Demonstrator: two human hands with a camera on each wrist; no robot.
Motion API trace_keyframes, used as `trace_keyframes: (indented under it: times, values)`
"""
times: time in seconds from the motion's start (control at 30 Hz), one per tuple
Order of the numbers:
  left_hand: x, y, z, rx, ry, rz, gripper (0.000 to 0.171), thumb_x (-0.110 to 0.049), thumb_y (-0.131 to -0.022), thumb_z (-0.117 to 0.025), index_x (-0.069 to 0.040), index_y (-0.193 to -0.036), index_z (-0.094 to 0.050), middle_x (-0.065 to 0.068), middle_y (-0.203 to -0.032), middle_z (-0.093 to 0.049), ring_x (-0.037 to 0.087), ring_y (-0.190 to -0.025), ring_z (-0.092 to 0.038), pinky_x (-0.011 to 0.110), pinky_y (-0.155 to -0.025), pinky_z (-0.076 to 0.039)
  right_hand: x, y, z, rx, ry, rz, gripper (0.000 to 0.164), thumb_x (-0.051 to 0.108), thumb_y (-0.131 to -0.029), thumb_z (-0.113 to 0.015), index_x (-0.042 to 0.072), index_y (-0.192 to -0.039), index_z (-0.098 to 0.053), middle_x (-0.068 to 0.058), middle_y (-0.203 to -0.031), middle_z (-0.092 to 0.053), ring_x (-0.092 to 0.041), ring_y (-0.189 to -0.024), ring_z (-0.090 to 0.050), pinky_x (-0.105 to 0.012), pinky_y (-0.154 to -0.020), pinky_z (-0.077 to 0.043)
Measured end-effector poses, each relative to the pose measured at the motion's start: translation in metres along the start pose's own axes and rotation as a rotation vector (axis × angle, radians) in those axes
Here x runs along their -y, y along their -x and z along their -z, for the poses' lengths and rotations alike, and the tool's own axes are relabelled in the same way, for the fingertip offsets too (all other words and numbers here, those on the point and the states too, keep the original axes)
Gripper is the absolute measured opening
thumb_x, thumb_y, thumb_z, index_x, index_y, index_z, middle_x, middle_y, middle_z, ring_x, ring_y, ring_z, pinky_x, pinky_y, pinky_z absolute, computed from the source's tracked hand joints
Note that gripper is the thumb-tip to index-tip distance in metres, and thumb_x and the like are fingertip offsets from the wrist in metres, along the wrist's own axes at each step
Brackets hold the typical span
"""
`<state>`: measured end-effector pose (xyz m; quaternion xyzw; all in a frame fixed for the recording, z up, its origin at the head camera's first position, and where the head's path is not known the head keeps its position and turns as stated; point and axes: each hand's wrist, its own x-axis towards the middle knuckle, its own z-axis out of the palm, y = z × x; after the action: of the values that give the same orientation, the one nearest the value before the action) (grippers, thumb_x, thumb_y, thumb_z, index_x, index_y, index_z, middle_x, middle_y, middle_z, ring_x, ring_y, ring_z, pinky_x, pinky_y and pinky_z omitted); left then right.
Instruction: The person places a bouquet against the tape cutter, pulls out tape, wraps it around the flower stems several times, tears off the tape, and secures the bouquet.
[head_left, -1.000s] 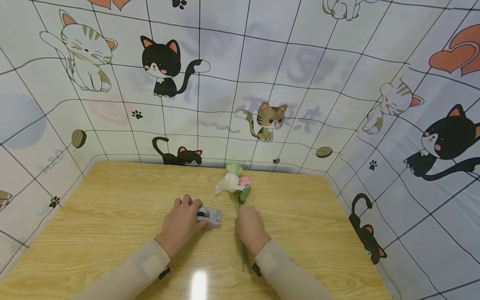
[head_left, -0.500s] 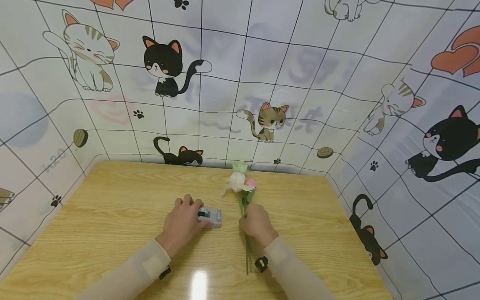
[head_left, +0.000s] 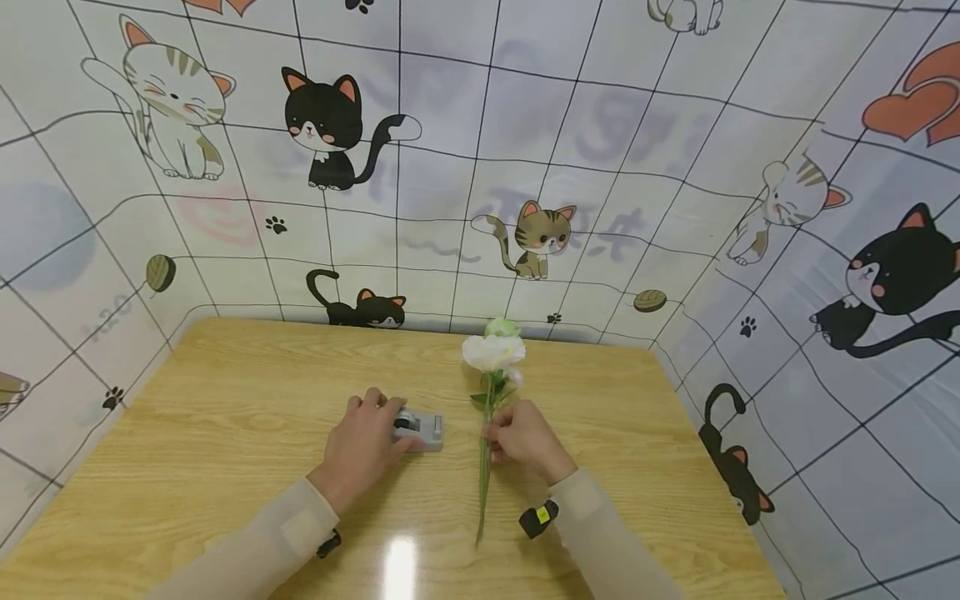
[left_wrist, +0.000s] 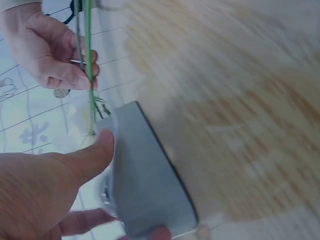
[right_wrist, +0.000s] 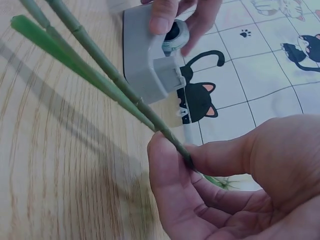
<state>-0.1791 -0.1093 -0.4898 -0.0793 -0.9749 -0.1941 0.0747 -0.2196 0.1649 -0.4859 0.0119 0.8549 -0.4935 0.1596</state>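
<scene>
My left hand (head_left: 360,446) holds a grey tape dispenser (head_left: 426,432) on the table, fingers over its far side and thumb along the near side. A roll of tape (right_wrist: 180,37) sits in it, seen in the right wrist view. To the right, my right hand (head_left: 528,437) pinches the green stems (head_left: 483,492) of a small flower bunch between thumb and fingers. White petals (head_left: 493,354) and a pale green bloom (head_left: 502,327) point toward the wall, with leaves below them. In the right wrist view, several stems (right_wrist: 115,75) run past the fingertips, their cut ends toward me.
Both things are over a light wooden table (head_left: 225,392). A white cloth (head_left: 442,150) printed with cats and grid lines hangs behind and at both sides. A dark wrist device (head_left: 538,518) is strapped under the right sleeve.
My right hand has shifted right and its grip on the stems has turned the bunch; the pink flower has gone out of sight and the white petals face me. The left hand stays put.
</scene>
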Motion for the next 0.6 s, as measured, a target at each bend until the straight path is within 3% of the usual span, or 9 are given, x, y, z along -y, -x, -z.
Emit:
trace_keyframes:
  times: [0.07,0.13,0.2,0.27,0.33,0.43,0.5,0.6]
  values:
    - [-0.003,0.003,0.001,-0.054,-0.001,-0.024,0.074,-0.048,-0.095,-0.098,-0.009,-0.153,-0.074,0.025,-0.148,-0.070,0.044,-0.125,-0.068,0.050,-0.077,-0.071,0.000,0.000,0.001,0.006,-0.021,0.003,0.015,0.005,-0.113,-0.074,-0.009,-0.116,-0.080,-0.018,-0.105,-0.078,-0.018,-0.076,-0.077,-0.032,-0.071,-0.072]
    - [-0.008,0.007,0.000,-0.151,-0.010,-0.098,0.068,-0.042,-0.095,-0.100,-0.008,-0.149,-0.076,0.024,-0.146,-0.070,0.044,-0.127,-0.069,0.050,-0.083,-0.071,0.000,0.001,0.002,0.011,-0.039,-0.002,0.016,0.005,-0.113,-0.075,-0.009,-0.116,-0.080,-0.017,-0.103,-0.078,-0.018,-0.077,-0.077,-0.033,-0.072,-0.073]
    - [-0.016,0.012,-0.002,-0.249,0.007,-0.198,0.053,-0.033,-0.095,-0.101,-0.007,-0.137,-0.080,0.020,-0.134,-0.073,0.037,-0.119,-0.071,0.044,-0.083,-0.071,0.000,0.001,0.004,0.020,-0.058,-0.010,0.015,0.006,-0.113,-0.075,-0.008,-0.115,-0.081,-0.015,-0.101,-0.077,-0.017,-0.078,-0.076,-0.032,-0.073,-0.073]
    - [-0.026,0.017,-0.004,-0.272,0.067,-0.283,0.034,-0.024,-0.098,-0.098,-0.007,-0.123,-0.083,0.012,-0.116,-0.076,0.026,-0.103,-0.074,0.035,-0.079,-0.069,-0.001,0.002,0.005,0.031,-0.087,-0.016,0.016,0.005,-0.114,-0.074,-0.009,-0.116,-0.082,-0.014,-0.101,-0.078,-0.016,-0.078,-0.076,-0.031,-0.073,-0.072]
    - [-0.038,0.021,-0.007,-0.168,0.211,-0.311,0.020,-0.018,-0.103,-0.092,-0.006,-0.115,-0.083,0.005,-0.102,-0.078,0.015,-0.088,-0.073,0.026,-0.072,-0.064,0.000,0.002,0.007,0.041,-0.114,-0.025,0.017,0.006,-0.114,-0.074,-0.009,-0.118,-0.081,-0.014,-0.100,-0.078,-0.015,-0.078,-0.077,-0.030,-0.074,-0.072]
    - [-0.052,0.024,-0.014,0.098,0.466,-0.248,0.020,-0.020,-0.112,-0.082,0.000,-0.117,-0.083,0.004,-0.096,-0.083,0.010,-0.080,-0.076,0.021,-0.067,-0.062,0.001,0.003,0.009,0.054,-0.147,-0.032,0.018,0.006,-0.115,-0.073,-0.010,-0.120,-0.081,-0.014,-0.102,-0.078,-0.015,-0.080,-0.079,-0.029,-0.076,-0.072]
    - [-0.056,0.023,-0.020,0.267,0.635,-0.168,0.028,-0.022,-0.115,-0.077,0.004,-0.122,-0.082,0.008,-0.094,-0.086,0.015,-0.080,-0.079,0.023,-0.064,-0.061,0.001,0.003,0.010,0.060,-0.154,-0.036,0.019,0.007,-0.115,-0.074,-0.010,-0.122,-0.080,-0.013,-0.103,-0.078,-0.015,-0.082,-0.079,-0.030,-0.079,-0.073]
    - [-0.057,0.021,-0.031,0.450,0.884,-0.084,0.031,-0.019,-0.118,-0.072,0.011,-0.124,-0.080,0.018,-0.099,-0.088,0.028,-0.087,-0.086,0.028,-0.070,-0.070,0.001,0.003,0.010,0.068,-0.161,-0.036,0.021,0.008,-0.115,-0.074,-0.010,-0.125,-0.079,-0.013,-0.104,-0.078,-0.016,-0.084,-0.080,-0.032,-0.082,-0.074]
